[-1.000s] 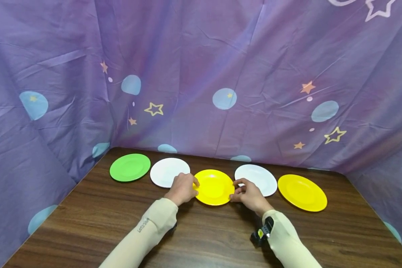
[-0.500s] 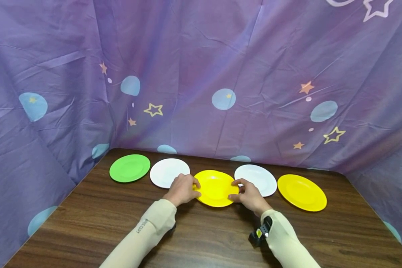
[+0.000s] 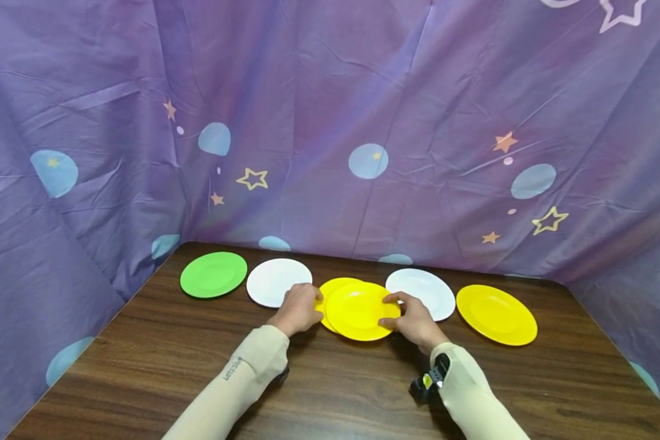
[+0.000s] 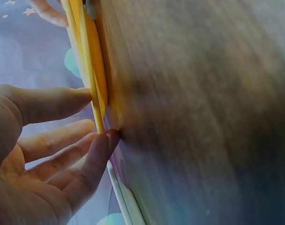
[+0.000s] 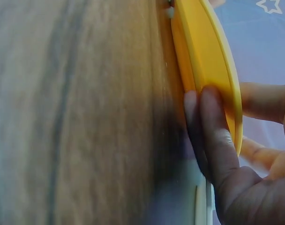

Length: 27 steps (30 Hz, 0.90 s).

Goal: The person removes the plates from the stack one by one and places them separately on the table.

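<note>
Two yellow plates overlap at the middle of the table. My right hand (image 3: 415,321) pinches the right rim of the upper yellow plate (image 3: 363,311), which is shifted to the right over the other. In the right wrist view this plate (image 5: 213,51) is tilted up, with fingers on both of its faces. At the left, my left hand (image 3: 299,310) pinches the rim of the lower yellow plate (image 3: 332,287), most of which is hidden under the upper one. The left wrist view shows thumb and finger about this rim (image 4: 96,110).
A green plate (image 3: 213,275) and a white plate (image 3: 275,282) lie to the left. Another white plate (image 3: 425,293) is just behind my right hand, and a further yellow plate (image 3: 497,315) lies at the right. A purple curtain (image 3: 308,122) hangs behind the wooden table (image 3: 341,385).
What looked like one yellow plate has parted into two. The upper one has slid to the right with my right hand; my left hand has hardly moved.
</note>
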{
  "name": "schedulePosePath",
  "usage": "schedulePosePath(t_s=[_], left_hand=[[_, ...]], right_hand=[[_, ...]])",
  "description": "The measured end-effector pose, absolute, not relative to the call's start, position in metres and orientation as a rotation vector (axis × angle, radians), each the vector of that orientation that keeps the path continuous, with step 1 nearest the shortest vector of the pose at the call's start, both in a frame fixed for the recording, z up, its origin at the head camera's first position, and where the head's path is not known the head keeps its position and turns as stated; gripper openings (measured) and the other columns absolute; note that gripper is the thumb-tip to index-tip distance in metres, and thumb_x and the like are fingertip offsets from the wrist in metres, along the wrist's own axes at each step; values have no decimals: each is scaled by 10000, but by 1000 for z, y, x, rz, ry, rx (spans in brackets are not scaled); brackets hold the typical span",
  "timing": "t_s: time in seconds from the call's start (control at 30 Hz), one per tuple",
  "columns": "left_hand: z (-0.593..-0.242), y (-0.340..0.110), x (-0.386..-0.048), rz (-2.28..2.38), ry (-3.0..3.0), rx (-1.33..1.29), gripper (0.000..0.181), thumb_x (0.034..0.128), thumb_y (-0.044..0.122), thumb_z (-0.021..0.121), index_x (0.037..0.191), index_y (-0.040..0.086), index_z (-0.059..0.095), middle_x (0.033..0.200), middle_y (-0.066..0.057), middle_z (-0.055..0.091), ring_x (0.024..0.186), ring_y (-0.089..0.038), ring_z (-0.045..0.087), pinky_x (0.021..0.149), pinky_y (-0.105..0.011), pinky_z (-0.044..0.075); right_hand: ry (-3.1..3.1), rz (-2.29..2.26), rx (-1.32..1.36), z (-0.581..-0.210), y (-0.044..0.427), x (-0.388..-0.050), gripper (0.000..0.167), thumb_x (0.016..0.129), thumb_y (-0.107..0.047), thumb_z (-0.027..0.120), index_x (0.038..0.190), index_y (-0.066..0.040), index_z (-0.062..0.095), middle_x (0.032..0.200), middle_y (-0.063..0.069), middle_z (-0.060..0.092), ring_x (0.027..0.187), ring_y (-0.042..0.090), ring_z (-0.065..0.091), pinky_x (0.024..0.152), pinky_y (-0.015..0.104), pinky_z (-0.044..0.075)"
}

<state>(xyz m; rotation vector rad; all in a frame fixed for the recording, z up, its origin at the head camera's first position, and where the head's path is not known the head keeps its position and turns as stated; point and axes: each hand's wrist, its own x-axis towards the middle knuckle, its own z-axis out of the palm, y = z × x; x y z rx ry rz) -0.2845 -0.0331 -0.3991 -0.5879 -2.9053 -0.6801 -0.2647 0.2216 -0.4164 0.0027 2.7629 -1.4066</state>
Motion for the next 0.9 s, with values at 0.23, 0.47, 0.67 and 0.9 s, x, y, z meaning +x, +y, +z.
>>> schedulePosePath(t_s=[0.23, 0.47, 0.67, 0.9], left_hand=[[-399, -33, -284, -628, -2892, -569, 188, 733, 131, 835, 746, 6, 695, 742, -73, 613, 737, -224, 562, 659, -343, 476], [-400, -33, -285, -651, -2917, -529, 289, 748, 146, 828, 607, 81, 584, 591, 16, 424, 634, -169, 426, 570, -272, 356], [-400, -34, -284, -674, -2923, -523, 240, 758, 147, 821, 645, 67, 625, 588, 18, 446, 638, -173, 444, 579, -272, 363], [-400, -34, -284, -640, -2895, -559, 281, 745, 139, 814, 604, 77, 579, 563, 30, 393, 609, -167, 409, 553, -270, 337]], right_hand=[[2680, -1539, -10, -413, 233, -259, 490, 800, 15, 768, 1250, 72, 583, 1147, 300, 658, 859, 182, 638, 712, 260, 570], [2609, -1584, 40, -412, 243, -254, 497, 831, -2, 746, 1291, 60, 570, 1204, 293, 638, 826, 156, 626, 687, 267, 571], [2582, -1588, 60, -411, 250, -250, 522, 839, -19, 748, 1318, 55, 552, 1256, 299, 607, 892, 169, 630, 719, 297, 588], [2536, -1655, 66, -414, 261, -241, 517, 849, -5, 731, 1327, 54, 542, 1180, 255, 648, 863, 154, 643, 711, 273, 585]])
